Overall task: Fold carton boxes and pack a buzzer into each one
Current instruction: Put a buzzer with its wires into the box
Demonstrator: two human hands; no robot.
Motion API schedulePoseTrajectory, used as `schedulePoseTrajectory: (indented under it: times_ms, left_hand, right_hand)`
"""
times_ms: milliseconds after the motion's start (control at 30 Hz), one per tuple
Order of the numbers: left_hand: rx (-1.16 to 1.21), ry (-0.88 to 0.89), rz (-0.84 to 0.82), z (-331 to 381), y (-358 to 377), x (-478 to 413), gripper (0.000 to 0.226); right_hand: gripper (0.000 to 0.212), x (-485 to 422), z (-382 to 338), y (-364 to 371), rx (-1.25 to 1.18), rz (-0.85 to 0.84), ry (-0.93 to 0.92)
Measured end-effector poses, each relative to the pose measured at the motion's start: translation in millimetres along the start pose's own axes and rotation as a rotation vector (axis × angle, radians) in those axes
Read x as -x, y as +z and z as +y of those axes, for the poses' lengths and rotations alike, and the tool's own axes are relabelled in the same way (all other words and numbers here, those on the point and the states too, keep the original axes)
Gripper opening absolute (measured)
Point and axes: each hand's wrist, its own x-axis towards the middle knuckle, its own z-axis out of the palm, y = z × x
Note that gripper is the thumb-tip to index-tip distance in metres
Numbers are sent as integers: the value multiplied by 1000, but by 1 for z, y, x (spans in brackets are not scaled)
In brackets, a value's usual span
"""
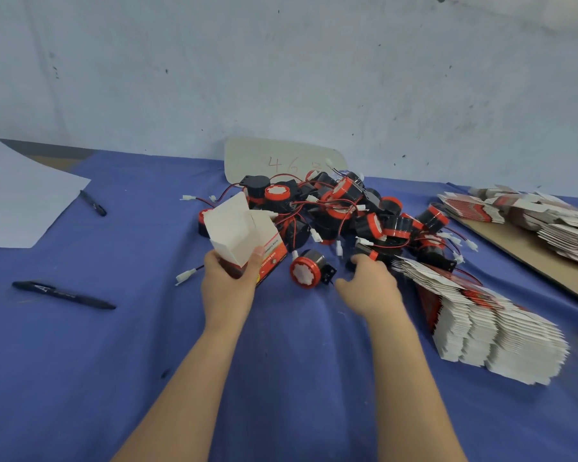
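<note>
My left hand [229,281] grips a small carton box [244,233], white inside and red outside, with its top flaps standing open. A heap of black-and-red buzzers [344,208] with red wires and white plugs lies behind it. One buzzer [309,270] lies apart, just in front of the heap, between my hands. My right hand [369,285] reaches to the heap's near edge with its fingertips on a buzzer [364,253]; its grip is hidden. A fanned stack of flat cartons [481,323] lies right of that hand.
The blue cloth [80,361] covers the table. Two black pens [64,295] [93,203] lie at the left, beside a white sheet [17,201]. More flat cartons [548,218] sit on a brown board [514,241] at the far right. A numbered card [281,158] leans on the wall.
</note>
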Motion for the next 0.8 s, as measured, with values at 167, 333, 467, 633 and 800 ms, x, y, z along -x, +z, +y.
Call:
schedulePoseTrajectory:
  times_ms: [167,333,467,633,800]
  left_hand:
    - [-45,22,21,0,0,1,44]
    - [-93,78,17,-1,-2,2,52]
    - [-211,142,-118,-3,-4,2,61]
    - [-409,153,-366,-2,-2,4,67]
    - [-544,129,-459,1,-3,4,61]
  right_hand:
    - [73,-9,-23,42,0,-69,-228]
    - [57,-21,-26,65,-15,188,-183]
    - [53,-23,-23,39,-516,408,-153]
    - [45,-5,-31,-25,-516,308,-514]
    - [23,12,-52,-36,-142,-43,-692]
